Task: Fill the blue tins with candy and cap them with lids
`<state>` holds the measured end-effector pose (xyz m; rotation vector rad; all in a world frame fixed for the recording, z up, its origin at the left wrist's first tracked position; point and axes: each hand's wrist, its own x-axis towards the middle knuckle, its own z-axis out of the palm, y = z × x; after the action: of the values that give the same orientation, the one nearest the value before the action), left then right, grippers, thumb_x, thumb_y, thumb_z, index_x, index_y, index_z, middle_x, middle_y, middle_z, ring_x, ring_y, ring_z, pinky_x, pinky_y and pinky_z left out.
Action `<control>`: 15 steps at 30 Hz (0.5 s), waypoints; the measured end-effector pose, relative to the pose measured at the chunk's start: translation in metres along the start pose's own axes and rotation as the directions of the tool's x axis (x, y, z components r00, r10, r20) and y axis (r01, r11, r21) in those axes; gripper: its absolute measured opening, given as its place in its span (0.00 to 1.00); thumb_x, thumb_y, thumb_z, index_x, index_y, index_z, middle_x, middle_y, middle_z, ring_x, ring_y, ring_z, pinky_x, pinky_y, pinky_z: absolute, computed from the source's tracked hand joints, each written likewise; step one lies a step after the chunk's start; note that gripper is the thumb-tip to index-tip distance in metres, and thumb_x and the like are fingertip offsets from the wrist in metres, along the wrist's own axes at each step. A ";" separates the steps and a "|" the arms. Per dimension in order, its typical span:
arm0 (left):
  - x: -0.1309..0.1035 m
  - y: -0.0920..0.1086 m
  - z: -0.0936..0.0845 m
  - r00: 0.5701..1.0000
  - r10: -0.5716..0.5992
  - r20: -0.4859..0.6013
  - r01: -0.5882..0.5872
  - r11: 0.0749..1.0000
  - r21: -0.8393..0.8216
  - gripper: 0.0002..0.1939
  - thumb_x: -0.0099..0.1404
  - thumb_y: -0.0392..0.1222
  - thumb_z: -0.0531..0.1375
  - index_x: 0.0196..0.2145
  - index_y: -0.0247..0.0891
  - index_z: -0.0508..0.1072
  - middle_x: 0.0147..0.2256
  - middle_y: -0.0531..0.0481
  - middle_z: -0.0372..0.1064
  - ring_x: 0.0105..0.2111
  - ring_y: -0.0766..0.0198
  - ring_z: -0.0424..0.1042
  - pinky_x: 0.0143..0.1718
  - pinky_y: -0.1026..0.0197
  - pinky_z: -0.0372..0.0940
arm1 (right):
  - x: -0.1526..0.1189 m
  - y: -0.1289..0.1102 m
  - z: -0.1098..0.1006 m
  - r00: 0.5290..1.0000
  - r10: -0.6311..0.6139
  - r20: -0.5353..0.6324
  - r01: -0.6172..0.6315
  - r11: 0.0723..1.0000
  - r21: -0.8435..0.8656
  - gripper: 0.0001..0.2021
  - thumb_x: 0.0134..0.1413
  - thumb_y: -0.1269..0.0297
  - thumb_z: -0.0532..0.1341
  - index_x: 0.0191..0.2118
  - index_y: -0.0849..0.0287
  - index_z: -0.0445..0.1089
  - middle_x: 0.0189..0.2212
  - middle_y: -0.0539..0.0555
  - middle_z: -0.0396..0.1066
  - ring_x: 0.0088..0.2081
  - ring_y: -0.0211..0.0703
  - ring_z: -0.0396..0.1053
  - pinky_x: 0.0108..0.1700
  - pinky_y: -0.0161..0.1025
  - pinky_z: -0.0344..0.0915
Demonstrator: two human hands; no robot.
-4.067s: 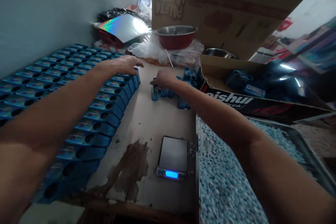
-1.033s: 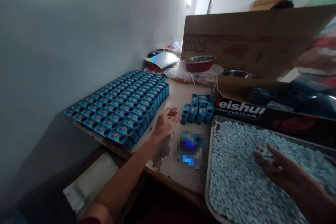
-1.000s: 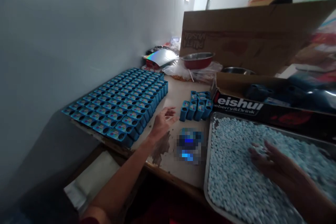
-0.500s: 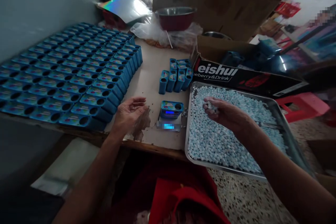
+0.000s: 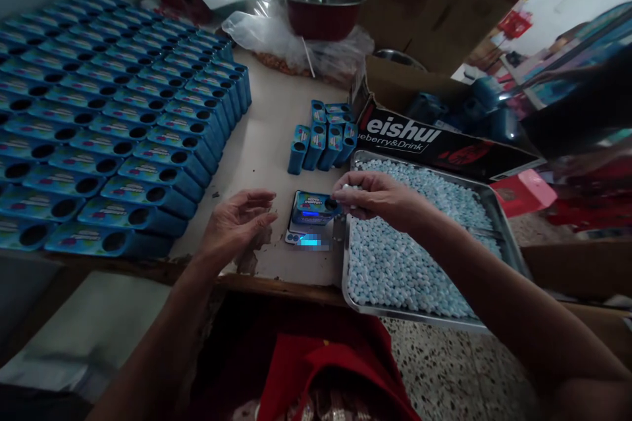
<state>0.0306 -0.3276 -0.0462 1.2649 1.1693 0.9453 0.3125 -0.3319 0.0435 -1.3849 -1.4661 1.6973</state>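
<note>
On a small scale (image 5: 292,237) with a lit display stands a blue container (image 5: 310,209) with a round hole in its top. My right hand (image 5: 375,197) is closed on some pale candies, its fingertips at the container's right end, by the hole. Left of the scale, my left hand (image 5: 239,223) is held with fingers apart and nothing in it. A metal tray (image 5: 354,301) at the right holds a mass of pale blue and white candies (image 5: 409,276), partly hidden under my right forearm.
Rows of blue containers (image 5: 143,145) cover the table's left. Several more (image 5: 323,138) stand behind the scale. Further back are a red bowl (image 5: 323,16) on a plastic bag (image 5: 261,36) and a black printed box (image 5: 409,135). A person's arm shows at far right.
My right hand has moved left from above the tray to the container on the scale, still holding candies. The view has shifted; my left hand remains beside the scale, fingers apart.
</note>
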 end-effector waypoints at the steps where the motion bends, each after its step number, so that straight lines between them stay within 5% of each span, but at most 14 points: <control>1: 0.001 -0.002 0.000 1.000 -0.005 -0.002 0.004 1.000 -0.003 0.25 0.53 0.52 0.72 0.47 0.38 0.78 0.46 0.41 0.78 0.46 0.51 0.77 0.47 0.50 0.75 | 0.003 -0.003 0.001 1.000 -0.006 0.007 0.007 0.996 -0.084 0.15 0.56 0.51 0.68 0.40 0.59 0.74 0.24 0.46 0.65 0.23 0.32 0.58 0.25 0.31 0.52; 7: 0.003 -0.005 -0.009 0.999 -0.015 -0.031 0.015 1.000 -0.009 0.26 0.53 0.51 0.73 0.47 0.37 0.78 0.45 0.43 0.77 0.46 0.54 0.77 0.53 0.49 0.72 | 0.006 -0.016 0.003 0.989 -0.146 0.006 0.117 0.765 -0.633 0.08 0.57 0.59 0.68 0.41 0.56 0.79 0.34 0.50 0.74 0.35 0.39 0.68 0.39 0.36 0.60; 15: 0.008 -0.008 -0.014 1.000 -0.017 -0.004 0.017 1.000 -0.019 0.32 0.51 0.51 0.74 0.52 0.39 0.74 0.43 0.44 0.77 0.48 0.52 0.76 0.50 0.49 0.74 | 0.010 -0.027 0.004 0.990 -0.139 -0.013 0.078 0.631 -0.772 0.15 0.48 0.67 0.71 0.45 0.55 0.78 0.34 0.50 0.73 0.33 0.39 0.66 0.35 0.36 0.57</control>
<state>0.0172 -0.3182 -0.0539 1.2372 1.1698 0.9449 0.2988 -0.3169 0.0644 -1.6744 -2.3307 0.9063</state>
